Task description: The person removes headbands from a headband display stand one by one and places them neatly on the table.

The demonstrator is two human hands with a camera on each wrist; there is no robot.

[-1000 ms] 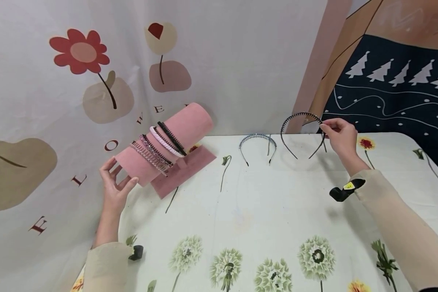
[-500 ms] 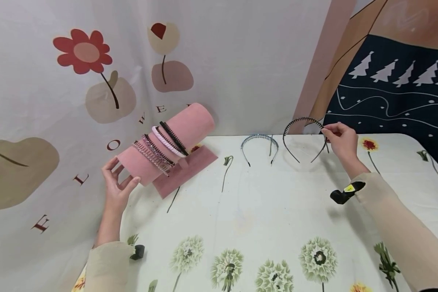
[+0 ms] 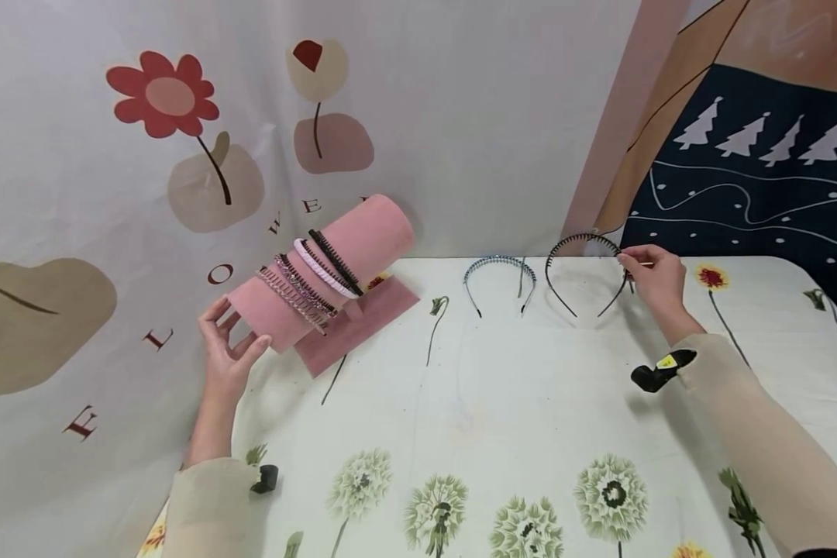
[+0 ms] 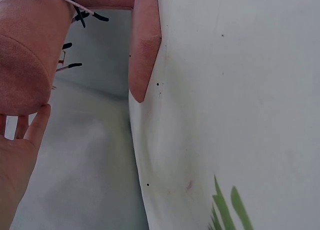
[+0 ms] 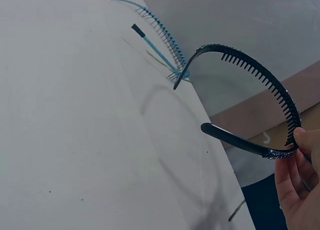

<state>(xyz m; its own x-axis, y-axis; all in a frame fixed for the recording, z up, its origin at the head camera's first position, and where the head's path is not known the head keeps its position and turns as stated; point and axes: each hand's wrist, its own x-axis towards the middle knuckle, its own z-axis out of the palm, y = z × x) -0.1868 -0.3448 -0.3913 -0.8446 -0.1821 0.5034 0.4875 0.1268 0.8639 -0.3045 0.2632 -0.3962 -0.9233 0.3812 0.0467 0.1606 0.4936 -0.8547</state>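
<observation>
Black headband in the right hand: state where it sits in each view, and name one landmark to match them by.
Head: the black headband is right of centre, its right side held by the right hand.
Left wrist: not in this picture.
Right wrist: in the right half, open ends toward the left.
Shared landmark: the white tablecloth, in all three views.

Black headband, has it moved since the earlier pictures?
Yes: in the head view, the black headband has come down. Its tips, earlier higher than those of the blue headband, are now about level with them.
</observation>
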